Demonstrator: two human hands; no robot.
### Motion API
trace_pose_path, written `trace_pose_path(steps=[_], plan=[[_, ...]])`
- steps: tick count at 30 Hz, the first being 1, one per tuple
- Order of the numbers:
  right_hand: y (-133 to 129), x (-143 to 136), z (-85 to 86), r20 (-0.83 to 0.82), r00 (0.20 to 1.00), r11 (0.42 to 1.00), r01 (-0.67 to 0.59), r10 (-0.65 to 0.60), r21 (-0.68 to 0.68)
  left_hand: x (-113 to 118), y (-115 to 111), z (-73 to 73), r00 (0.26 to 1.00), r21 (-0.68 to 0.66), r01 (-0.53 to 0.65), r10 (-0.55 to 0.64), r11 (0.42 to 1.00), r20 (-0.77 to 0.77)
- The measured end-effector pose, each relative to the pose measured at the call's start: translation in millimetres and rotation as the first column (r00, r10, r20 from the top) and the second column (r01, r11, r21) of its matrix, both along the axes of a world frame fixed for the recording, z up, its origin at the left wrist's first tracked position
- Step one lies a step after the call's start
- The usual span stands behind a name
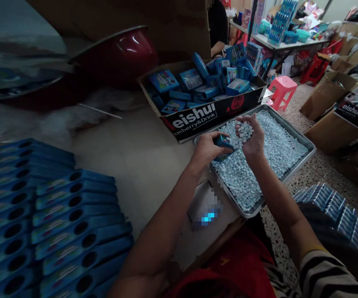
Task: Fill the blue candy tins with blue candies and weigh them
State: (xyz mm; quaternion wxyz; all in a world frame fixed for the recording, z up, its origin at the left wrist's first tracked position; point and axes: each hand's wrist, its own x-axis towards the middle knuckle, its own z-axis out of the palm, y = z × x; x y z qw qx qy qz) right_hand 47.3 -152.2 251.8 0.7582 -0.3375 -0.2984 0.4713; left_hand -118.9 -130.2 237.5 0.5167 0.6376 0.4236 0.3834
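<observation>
In the head view, my left hand [206,150] grips a small blue candy box [223,145] over the near left part of the metal tray. My right hand [256,138] is cupped, palm toward the box, with a heap of pale tablet candies [244,131] in it. Some tablets lie between the palm and the top end of the box. Beneath both hands, the metal tray [309,150] is spread with the same pale blue-white tablets [286,136]. Whether tablets are inside the box cannot be seen.
Behind the tray stands an open carton [202,118] of loose blue boxes. Rows of blue boxes with dark round openings [79,227] fill the left front. A phone [202,203] lies beside the tray. A red bowl [119,51] and a pink stool [282,91] are farther off; another person [218,27] sits behind.
</observation>
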Motion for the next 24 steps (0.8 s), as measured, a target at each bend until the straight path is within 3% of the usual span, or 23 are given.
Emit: trace_pose_path(steps=[5, 10, 14, 18, 24], plan=[[5, -5, 2.7, 0.046, 0.993, 0.994, 0.109, -0.109, 0.005, 4, -4, -2.2, 1.000, 0.002, -0.013, 0.013, 1.000, 0.003], [15, 11, 3.6, -0.247, 0.967, 0.997, 0.054, -0.066, -0.057, 7, -4, -1.1, 0.999, 0.004, -0.001, 0.001, 1.000, 0.053], [20, 46, -2.8, -0.393, 0.918, 0.992, -0.007, -0.043, -0.126, 5, 1, -7.0, 0.964, -0.016, -0.028, 0.031, 0.999, 0.265], [17, 62, -7.5, -0.227, 0.974, 0.994, -0.054, 0.030, -0.100, 12, -1, -17.3, 0.901, -0.110, 0.027, 0.024, 0.994, 0.433], [3, 31, 3.1, -0.062, 0.997, 0.999, 0.037, -0.037, 0.001, 27, -9, -18.0, 0.920, -0.137, 0.048, 0.009, 0.989, 0.392]])
